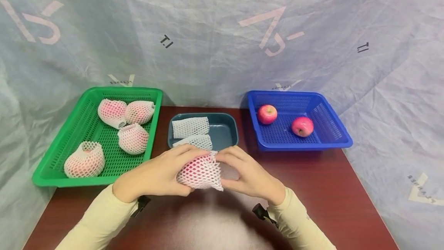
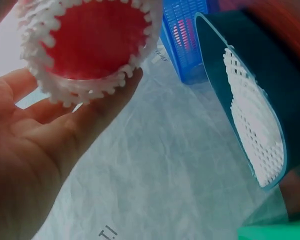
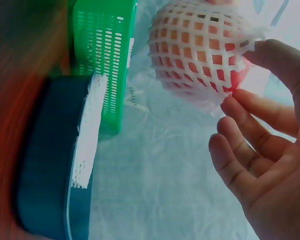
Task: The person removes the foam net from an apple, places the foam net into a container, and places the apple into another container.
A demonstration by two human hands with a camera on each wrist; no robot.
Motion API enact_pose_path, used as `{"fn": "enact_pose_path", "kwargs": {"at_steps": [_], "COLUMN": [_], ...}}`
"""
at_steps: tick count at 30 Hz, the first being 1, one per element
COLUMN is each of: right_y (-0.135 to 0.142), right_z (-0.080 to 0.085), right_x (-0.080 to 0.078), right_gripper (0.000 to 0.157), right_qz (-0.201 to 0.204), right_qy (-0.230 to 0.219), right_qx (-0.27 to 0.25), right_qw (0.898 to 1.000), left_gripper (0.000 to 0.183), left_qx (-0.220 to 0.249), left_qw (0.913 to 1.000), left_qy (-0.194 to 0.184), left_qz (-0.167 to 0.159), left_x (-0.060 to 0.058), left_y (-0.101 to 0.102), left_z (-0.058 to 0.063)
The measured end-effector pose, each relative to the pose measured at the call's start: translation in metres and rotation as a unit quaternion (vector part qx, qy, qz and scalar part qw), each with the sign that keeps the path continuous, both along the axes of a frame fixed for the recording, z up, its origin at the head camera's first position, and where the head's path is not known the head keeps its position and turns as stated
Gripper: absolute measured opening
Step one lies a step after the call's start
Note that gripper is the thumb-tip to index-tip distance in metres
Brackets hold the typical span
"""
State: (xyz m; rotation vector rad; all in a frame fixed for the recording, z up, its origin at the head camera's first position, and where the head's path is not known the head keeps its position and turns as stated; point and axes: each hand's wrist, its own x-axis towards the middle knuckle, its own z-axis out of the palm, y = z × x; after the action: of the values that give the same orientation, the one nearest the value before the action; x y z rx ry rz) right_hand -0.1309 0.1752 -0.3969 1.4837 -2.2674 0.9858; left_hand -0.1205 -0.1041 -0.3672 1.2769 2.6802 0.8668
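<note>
Above the front of the table, an apple [image 2: 97, 40] sits inside a white foam net sleeve [image 1: 206, 174]. My left hand [image 1: 159, 174] grips the sleeved apple from the left, thumb below and fingers over the top. On the other side, my right hand [image 1: 251, 176] pinches the sleeve's open rim between thumb and index finger, its other fingers bent beneath. Bare red skin shows through the sleeve's opening in the left wrist view. Just behind the hands stands a dark teal tray [image 1: 225, 115] with flat foam net sleeves [image 1: 190, 127] in its left part.
To the left, a green basket [image 1: 66, 134] contains several apples in foam nets [image 1: 84, 161]. A blue basket [image 1: 301, 145] at the right holds two bare apples, one [image 1: 267, 114] near its left wall and another [image 1: 302, 127] nearer the middle. A grey cloth [image 1: 208, 68] hangs behind the table.
</note>
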Motion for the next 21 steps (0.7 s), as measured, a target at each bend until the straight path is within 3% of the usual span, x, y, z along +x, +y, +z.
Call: {"fn": "enact_pose_path", "kwargs": {"at_steps": [4,11,17,21], "right_y": [-0.001,-0.004,-0.003,0.003], "right_z": [-0.002,-0.002,-0.006,-0.009], "right_x": [0.001,-0.001,-0.004,-0.004], "right_gripper": [0.059,0.074,0.076,0.076], "right_qz": [-0.011,-0.035,-0.04,-0.041], "right_qy": [-0.013,-0.02,-0.021,-0.041], "right_qx": [0.019,0.045,0.007,-0.027], "right_qw": [1.0,0.998,0.999,0.998], "left_gripper": [0.092,0.09,0.082,0.065], "left_qx": [0.006,0.041,0.069,0.089], "left_qw": [0.9999,0.9986,0.9969,0.9957], "left_qy": [-0.009,0.011,-0.004,0.005], "left_qz": [-0.008,-0.031,-0.037,-0.026], "left_x": [-0.002,-0.003,-0.002,-0.002], "left_y": [0.004,0.009,0.005,-0.002], "left_z": [-0.001,-0.001,-0.003,-0.006]}}
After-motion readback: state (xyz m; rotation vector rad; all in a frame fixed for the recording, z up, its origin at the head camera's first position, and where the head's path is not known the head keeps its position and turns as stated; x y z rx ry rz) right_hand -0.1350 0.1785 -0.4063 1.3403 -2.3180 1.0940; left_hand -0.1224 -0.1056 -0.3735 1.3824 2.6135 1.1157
